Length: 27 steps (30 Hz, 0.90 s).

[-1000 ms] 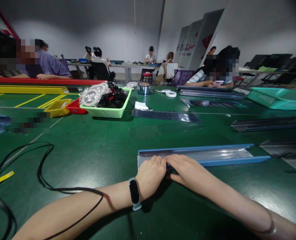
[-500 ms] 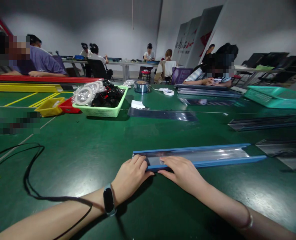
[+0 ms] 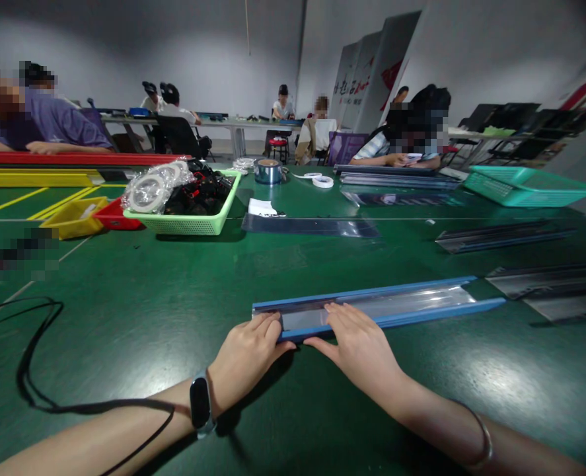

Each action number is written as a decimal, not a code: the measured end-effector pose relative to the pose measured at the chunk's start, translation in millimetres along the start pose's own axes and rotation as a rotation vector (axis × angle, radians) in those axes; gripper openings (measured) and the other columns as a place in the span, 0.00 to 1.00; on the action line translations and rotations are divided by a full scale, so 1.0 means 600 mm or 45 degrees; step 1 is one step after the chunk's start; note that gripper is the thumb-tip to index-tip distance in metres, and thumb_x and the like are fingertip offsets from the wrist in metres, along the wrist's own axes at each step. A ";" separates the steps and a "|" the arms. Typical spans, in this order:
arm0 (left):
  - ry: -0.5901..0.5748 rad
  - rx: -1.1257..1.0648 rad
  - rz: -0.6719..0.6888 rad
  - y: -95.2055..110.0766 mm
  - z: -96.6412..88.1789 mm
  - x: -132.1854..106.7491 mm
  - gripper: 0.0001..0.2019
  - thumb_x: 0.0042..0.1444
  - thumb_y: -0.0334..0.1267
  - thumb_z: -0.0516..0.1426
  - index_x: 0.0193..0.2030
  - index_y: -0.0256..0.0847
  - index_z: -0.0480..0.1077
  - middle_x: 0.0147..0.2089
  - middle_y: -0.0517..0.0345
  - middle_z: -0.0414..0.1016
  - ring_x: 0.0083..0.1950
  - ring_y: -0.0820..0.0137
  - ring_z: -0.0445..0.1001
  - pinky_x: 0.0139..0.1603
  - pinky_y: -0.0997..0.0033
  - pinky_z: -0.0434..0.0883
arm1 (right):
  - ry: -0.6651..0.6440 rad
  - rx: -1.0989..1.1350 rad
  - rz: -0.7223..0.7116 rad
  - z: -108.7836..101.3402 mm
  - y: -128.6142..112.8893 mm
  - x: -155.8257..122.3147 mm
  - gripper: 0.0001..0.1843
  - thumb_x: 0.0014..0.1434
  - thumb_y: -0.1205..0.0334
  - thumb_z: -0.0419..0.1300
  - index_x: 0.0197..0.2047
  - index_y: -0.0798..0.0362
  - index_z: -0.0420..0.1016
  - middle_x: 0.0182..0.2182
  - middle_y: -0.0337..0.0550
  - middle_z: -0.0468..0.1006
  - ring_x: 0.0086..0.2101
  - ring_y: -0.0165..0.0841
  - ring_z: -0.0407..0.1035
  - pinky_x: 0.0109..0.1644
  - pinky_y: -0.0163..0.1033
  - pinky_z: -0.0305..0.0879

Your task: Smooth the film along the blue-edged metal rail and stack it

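A long channel with blue side rails and a shiny clear film lining lies on the green table in front of me. My left hand grips its left end, fingers curled over the near rail and thumb along the outside. Just to the right, my right hand straddles the same rail. Its fingers reach onto the film inside while the thumb stays outside, spread from them. The left fingertips are partly hidden by the hand itself.
A green basket of black parts and wrapped rolls stands beyond, beside a yellow bin. Film strips and more channels lie behind and to the right. A black cable crosses my left forearm. Other people sit across the table.
The view has shifted slightly, so most things appear farther left. My right hand has slid a little rightward along the channel, away from my left hand, which keeps its place at the end.
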<state>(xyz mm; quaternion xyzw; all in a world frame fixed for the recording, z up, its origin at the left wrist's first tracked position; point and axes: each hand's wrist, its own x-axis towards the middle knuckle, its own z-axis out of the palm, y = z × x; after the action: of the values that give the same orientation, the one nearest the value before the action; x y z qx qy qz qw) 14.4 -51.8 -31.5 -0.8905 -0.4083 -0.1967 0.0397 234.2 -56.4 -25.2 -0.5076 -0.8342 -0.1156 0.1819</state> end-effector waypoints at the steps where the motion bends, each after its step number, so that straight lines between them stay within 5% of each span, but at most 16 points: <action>1: -0.002 0.000 0.003 0.000 0.000 0.000 0.12 0.60 0.44 0.53 0.41 0.35 0.66 0.45 0.46 0.74 0.46 0.62 0.74 0.44 0.61 0.75 | -0.010 -0.030 0.017 -0.001 -0.002 -0.001 0.26 0.52 0.49 0.63 0.44 0.64 0.73 0.43 0.60 0.77 0.45 0.47 0.71 0.53 0.50 0.64; 12: 0.027 0.009 0.027 -0.002 0.002 -0.001 0.14 0.61 0.45 0.52 0.41 0.33 0.66 0.46 0.45 0.75 0.47 0.61 0.74 0.44 0.61 0.75 | -0.211 -0.085 0.024 0.000 -0.008 0.011 0.24 0.53 0.47 0.61 0.40 0.62 0.70 0.37 0.59 0.75 0.44 0.48 0.70 0.52 0.52 0.63; 27: -0.050 0.010 -0.041 0.001 -0.002 0.003 0.13 0.59 0.44 0.54 0.42 0.35 0.66 0.44 0.48 0.75 0.44 0.62 0.74 0.40 0.62 0.75 | -0.263 -0.115 -0.019 -0.004 -0.003 0.023 0.26 0.54 0.44 0.59 0.40 0.63 0.70 0.34 0.58 0.77 0.38 0.45 0.72 0.44 0.47 0.67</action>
<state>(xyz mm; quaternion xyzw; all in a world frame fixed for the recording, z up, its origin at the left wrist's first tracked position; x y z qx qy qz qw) 15.7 -51.1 -29.7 -0.8874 -0.4240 -0.1784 0.0319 227.6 -47.2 -17.2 -0.5182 -0.8462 -0.1015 0.0711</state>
